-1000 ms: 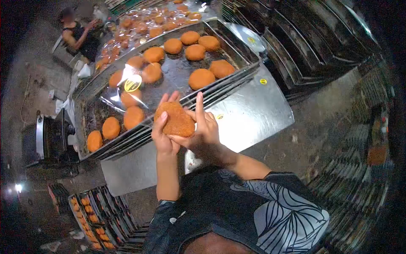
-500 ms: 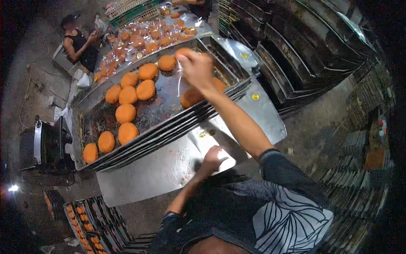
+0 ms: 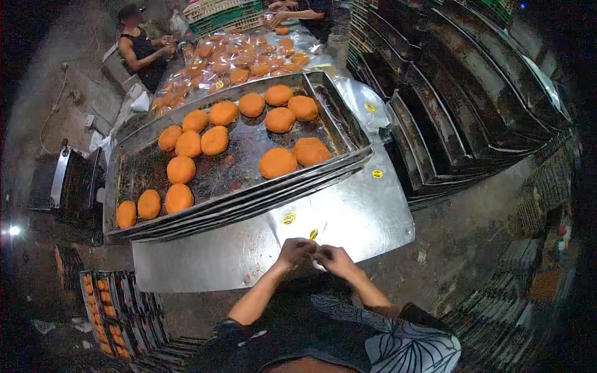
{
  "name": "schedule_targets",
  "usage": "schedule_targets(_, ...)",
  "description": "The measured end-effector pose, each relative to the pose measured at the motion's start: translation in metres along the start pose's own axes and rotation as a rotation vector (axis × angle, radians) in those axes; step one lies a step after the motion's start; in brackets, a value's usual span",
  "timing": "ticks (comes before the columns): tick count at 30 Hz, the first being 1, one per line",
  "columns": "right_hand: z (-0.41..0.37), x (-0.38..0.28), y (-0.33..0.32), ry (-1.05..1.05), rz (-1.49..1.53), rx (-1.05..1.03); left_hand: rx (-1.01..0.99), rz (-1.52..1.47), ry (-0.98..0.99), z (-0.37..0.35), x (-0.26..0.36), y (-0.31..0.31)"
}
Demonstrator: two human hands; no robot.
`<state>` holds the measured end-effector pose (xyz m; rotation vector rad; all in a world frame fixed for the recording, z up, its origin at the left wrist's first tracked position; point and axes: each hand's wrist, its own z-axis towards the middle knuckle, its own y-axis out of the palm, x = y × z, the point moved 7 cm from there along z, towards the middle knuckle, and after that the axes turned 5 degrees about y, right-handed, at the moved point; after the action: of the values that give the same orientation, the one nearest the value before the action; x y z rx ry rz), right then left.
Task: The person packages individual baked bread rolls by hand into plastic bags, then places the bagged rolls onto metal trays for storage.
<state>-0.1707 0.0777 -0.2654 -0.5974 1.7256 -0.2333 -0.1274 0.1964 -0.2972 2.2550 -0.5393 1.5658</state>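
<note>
My left hand (image 3: 295,253) and my right hand (image 3: 336,259) are close together over the front edge of the metal table (image 3: 205,264). Their fingers are pinched around a thin, clear plastic bag with a yellow sticker (image 3: 314,234), which sticks up above the fingertips. A small white bit shows under the right fingers; I cannot make out what it is. Ahead of the hands, a dark baking tray (image 3: 227,158) tops a stack of trays. Several round orange-brown buns (image 3: 278,163) lie in it, apart from both hands.
Behind the tray, a table holds several bagged buns (image 3: 239,76). One person (image 3: 138,46) is at its left; another person's hands (image 3: 283,13) are at the far end, by green and white crates (image 3: 227,22). Trays (image 3: 429,105) are racked at right; bun-filled trays (image 3: 102,311) stand lower left.
My right hand has come back from above the tray to meet my left hand at the table's front edge. Both now hold the bag. The view has shifted slightly.
</note>
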Motion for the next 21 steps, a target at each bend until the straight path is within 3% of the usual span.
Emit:
schedule_targets(1, -0.003, 0.007, 0.007, -0.002, -0.004, -0.007, 0.006, -0.005, 0.001, 0.001, -0.002, 0.003)
schedule_targets(3, -0.022, 0.039, 0.002, 0.187, 0.015, 0.385, -0.051, 0.270, 0.112, -0.002, -0.007, 0.021)
schedule_targets(4, -0.027, 0.023, 0.000, 0.106, -0.158, 0.472, -0.013, 0.472, 0.166, 0.006, -0.023, 0.019)
schedule_targets(5, -0.027, 0.009, -0.004, 0.168, -0.052, 0.469, -0.017, 0.465, 0.172, 0.003, -0.008, 0.021)
schedule_targets(7, -0.008, -0.006, 0.004, 0.309, 0.414, 0.032, 0.219, 0.406, 0.777, -0.025, 0.075, 0.011)
schedule_targets(8, 0.008, -0.023, 0.000, 0.468, 0.902, 0.045, 0.283, 0.373, 0.681, -0.038, 0.105, 0.010)
schedule_targets(9, 0.020, -0.048, 0.002, 0.618, 1.394, 0.052, 0.346, 0.502, 0.860, -0.057, 0.134, 0.013)
schedule_targets(11, 0.027, -0.113, -0.049, 0.068, 0.784, 0.240, 0.440, 0.590, 0.941, -0.082, 0.167, 0.007)
schedule_targets(13, 0.016, -0.149, -0.036, -0.159, 0.598, 0.222, 0.673, 0.332, 0.914, -0.091, 0.189, -0.030)
schedule_targets(16, 0.029, -0.143, 0.012, -0.018, 0.403, -0.050, 0.716, 0.258, 0.878, -0.101, 0.183, -0.061)
schedule_targets(17, 0.033, -0.152, 0.014, -0.021, 0.400, -0.055, 0.664, 0.437, 1.042, -0.112, 0.190, -0.054)
schedule_targets(18, 0.041, -0.150, 0.022, 0.221, 0.884, -0.183, 0.603, 0.620, 1.204, -0.122, 0.193, -0.045)
schedule_targets(19, 0.045, -0.155, 0.035, 0.475, 1.366, -0.310, 0.604, 0.621, 1.205, -0.124, 0.185, -0.049)
schedule_targets(20, 0.058, -0.175, 0.020, 0.174, 1.199, -0.283, 0.574, 0.684, 1.186, -0.124, 0.175, -0.050)
schedule_targets(21, 0.061, -0.190, 0.009, 0.013, 0.996, -0.227, 0.544, 0.741, 1.167, -0.121, 0.168, -0.049)
